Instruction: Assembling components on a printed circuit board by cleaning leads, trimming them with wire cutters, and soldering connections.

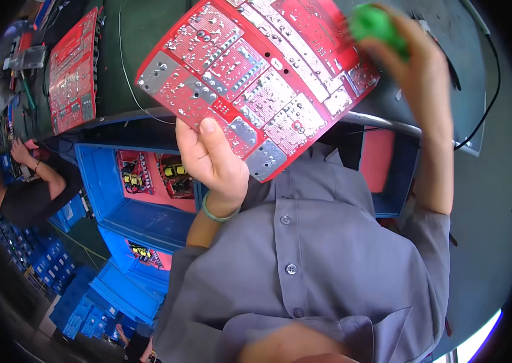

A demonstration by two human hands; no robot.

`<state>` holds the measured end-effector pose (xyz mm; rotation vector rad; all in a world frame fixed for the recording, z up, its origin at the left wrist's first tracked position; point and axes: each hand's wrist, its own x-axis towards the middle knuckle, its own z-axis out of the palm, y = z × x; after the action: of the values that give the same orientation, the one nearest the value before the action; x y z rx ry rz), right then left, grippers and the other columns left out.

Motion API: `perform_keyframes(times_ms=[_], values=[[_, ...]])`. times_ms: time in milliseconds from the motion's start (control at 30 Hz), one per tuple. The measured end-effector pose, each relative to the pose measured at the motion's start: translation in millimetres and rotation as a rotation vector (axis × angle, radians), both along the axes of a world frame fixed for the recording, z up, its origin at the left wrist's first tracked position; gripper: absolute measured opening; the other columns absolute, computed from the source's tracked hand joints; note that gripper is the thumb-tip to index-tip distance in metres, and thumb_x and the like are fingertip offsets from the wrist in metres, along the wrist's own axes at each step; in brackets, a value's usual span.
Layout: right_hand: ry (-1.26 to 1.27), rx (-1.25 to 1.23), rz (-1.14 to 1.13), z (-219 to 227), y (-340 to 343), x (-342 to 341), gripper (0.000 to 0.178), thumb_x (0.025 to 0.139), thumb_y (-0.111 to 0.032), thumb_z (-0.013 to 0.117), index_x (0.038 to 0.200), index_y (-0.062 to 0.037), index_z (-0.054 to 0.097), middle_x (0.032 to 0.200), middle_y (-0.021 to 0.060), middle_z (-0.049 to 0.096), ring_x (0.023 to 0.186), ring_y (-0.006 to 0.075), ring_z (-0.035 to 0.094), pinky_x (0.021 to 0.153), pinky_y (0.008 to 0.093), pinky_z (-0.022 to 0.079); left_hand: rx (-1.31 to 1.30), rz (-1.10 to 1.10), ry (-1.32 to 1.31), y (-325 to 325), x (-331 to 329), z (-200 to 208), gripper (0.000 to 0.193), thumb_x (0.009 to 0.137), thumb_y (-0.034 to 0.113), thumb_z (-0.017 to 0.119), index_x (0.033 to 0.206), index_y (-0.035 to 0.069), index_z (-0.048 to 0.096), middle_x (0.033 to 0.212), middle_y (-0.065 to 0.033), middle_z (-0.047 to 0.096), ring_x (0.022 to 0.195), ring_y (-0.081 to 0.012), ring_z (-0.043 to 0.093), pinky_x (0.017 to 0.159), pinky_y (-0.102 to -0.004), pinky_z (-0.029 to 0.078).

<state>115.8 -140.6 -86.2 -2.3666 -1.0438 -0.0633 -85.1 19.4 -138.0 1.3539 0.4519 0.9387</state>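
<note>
My left hand (pixel 216 158) grips the lower edge of a large red circuit board (pixel 238 115), thumb on the face towards me. The board is tilted, and its solder side shows many silvery joints and bare metal patches. At the board's upper right corner, my right hand (pixel 410 51) is closed around a bright green tool (pixel 378 27). Hand and tool are smeared by motion. Blurred red lies just beside the tool, over the board; I cannot tell whether the tool touches it.
Another red circuit board (pixel 74 72) lies on the dark green bench (pixel 147 42) at the left. Below stand blue bins (pixel 95 181) holding boards with yellow parts. A black cable (pixel 495 91) hangs at the right. Another person (pixel 29 187) works at the far left.
</note>
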Motion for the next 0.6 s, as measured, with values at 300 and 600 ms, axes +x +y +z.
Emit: perform_keyframes(times_ms=[300, 600], values=[[-0.229, -0.093, -0.302, 23, -1, -3, 0.053, 0.069, -0.011, 0.071, 0.118, -0.0058, 0.053, 0.089, 0.0155, 0.053, 0.082, 0.0334, 0.054, 0.073, 0.0374, 0.044, -0.188, -0.035, 0.056, 11, -5, -1, 0.030, 0.095, 0.012, 0.043, 0.119, -0.005, 0.042, 0.111, -0.0119, 0.056, 0.096, -0.0126, 0.055, 0.085, -0.0273, 0.044], [-0.371, -0.033, -0.187, -6, -17, 14, 0.049, 0.077, -0.013, 0.069, 0.124, -0.0150, 0.054, 0.115, 0.0152, 0.051, 0.107, 0.0307, 0.049, 0.092, 0.0378, 0.039, -0.392, -0.181, 0.030, 24, -1, 15, 0.037, 0.091, 0.005, 0.047, 0.126, -0.003, 0.039, 0.118, -0.0101, 0.053, 0.104, -0.0133, 0.052, 0.092, -0.0289, 0.040]])
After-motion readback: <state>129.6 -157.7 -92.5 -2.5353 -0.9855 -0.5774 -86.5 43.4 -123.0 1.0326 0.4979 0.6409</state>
